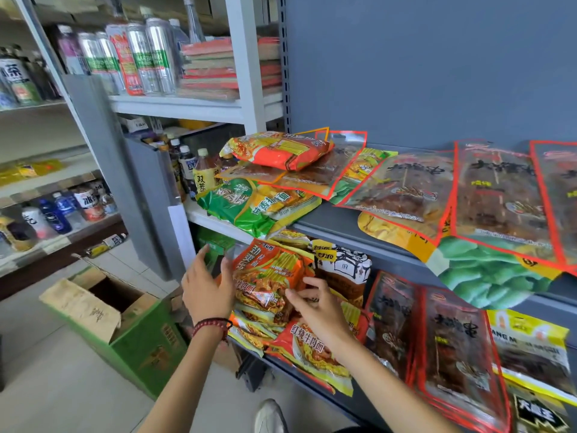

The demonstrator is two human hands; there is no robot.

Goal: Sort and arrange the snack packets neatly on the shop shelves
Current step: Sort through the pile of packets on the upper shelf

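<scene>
Squaring the stack of orange noodle packets (268, 276) on the lower shelf (359, 414) looks like the step in hand. The left hand (206, 285) is open with straight fingers at the stack's left edge, holding nothing. The right hand (318, 307) rests on the top packet's right side; whether its bent fingers pinch the film I cannot tell. These pillow-shaped packets are likely light, crinkly and slippery, with brittle blocks inside, so grip the flanks, not the crimped seams. Right of them lie flat, glossy red-edged pouches (452, 348).
</scene>
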